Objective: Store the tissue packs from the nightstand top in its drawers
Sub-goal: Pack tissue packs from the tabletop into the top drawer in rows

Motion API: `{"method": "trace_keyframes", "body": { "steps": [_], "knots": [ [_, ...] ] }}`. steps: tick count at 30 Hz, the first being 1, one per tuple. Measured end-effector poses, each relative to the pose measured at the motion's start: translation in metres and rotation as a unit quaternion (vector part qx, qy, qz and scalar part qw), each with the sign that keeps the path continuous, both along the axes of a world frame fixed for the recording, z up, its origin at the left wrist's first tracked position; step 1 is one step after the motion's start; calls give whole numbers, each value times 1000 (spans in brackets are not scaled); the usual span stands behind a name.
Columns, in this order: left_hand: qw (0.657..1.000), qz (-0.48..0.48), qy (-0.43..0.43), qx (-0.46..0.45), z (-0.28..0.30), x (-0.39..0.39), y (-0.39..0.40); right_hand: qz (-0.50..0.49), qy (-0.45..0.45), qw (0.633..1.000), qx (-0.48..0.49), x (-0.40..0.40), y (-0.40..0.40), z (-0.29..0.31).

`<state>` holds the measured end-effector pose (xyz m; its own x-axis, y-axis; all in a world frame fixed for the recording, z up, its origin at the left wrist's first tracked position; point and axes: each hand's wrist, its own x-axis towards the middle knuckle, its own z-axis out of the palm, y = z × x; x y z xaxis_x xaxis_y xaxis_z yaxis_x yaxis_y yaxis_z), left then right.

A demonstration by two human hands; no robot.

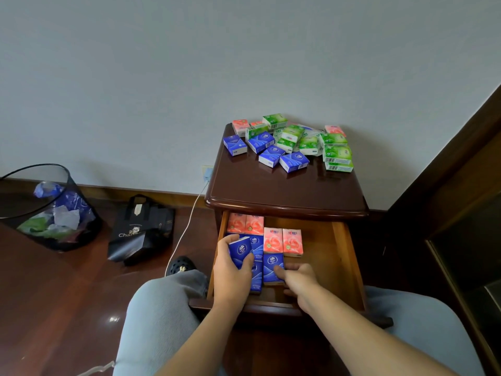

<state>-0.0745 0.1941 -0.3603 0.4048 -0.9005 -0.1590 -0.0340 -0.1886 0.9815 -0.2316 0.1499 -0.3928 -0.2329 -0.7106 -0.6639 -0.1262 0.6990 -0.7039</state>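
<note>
The dark wooden nightstand (284, 185) carries several blue, green and pink tissue packs (294, 162) heaped at the back of its top. Its top drawer (344, 248) is pulled out; inside stand pink packs (282, 240) and blue packs in rows at the left. My left hand (230, 278) grips a blue pack (240, 251) at the drawer's left side, thumb across its front. My right hand (298, 280) holds another blue pack (272, 268) in the drawer's middle, fingers curled at its lower edge.
A black mesh waste bin (51, 210) with wrappers stands on the floor at left, a black shopping bag (141, 232) beside it. A white cable (187, 226) runs from a wall socket down the nightstand's left. Dark furniture (461, 199) stands at right. My knees flank the drawer.
</note>
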Motion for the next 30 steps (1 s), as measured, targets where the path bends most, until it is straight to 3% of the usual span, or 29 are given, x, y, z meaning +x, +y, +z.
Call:
{"method": "trace_keyframes", "body": {
  "steps": [21,23,27,30],
  "knots": [
    [999,-28,-34,-7,1,-4,2,-49,-5,997,-52,-2,-1,-5],
    [999,-37,-36,-3,3,-5,2,-35,27,994,-103,-1,0,1],
    [999,-44,-25,-1,6,-7,3,73,-9,974,-215,2,4,19],
    [998,-53,-29,-3,8,-7,5,153,-64,963,-211,8,7,33]
  ]
}}
